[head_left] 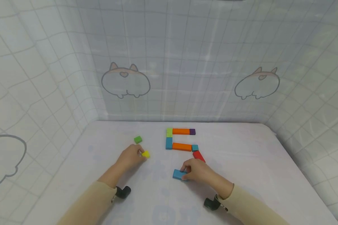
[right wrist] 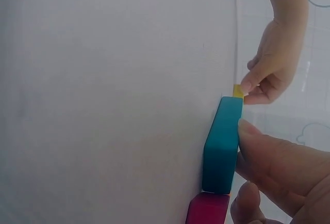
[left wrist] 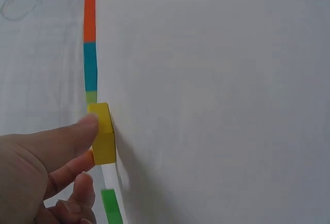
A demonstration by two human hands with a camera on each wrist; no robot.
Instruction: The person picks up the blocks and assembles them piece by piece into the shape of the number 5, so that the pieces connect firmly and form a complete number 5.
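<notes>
My left hand [head_left: 130, 157] pinches a small yellow block [head_left: 145, 154] between thumb and fingers, at the left of the white table. Just beyond that hand lies a small green block [head_left: 138, 139]. To the right, my right hand [head_left: 197, 170] grips a long blue block [head_left: 179, 174] by its right end, thumb on the near side. A red block [head_left: 198, 156] lies slantwise just beyond the right hand, partly covered by it. In the right wrist view the held blue block [right wrist: 221, 144] fills the middle, with the red block [right wrist: 208, 209] below it.
Farther back, blocks form a bracket shape: a light green block [head_left: 169, 132] and a blue block [head_left: 169, 143] make its left side. An orange block [head_left: 181, 131] and purple block [head_left: 192, 132] run along the top; another orange block [head_left: 181, 147] and a teal block [head_left: 195, 148] run below.
</notes>
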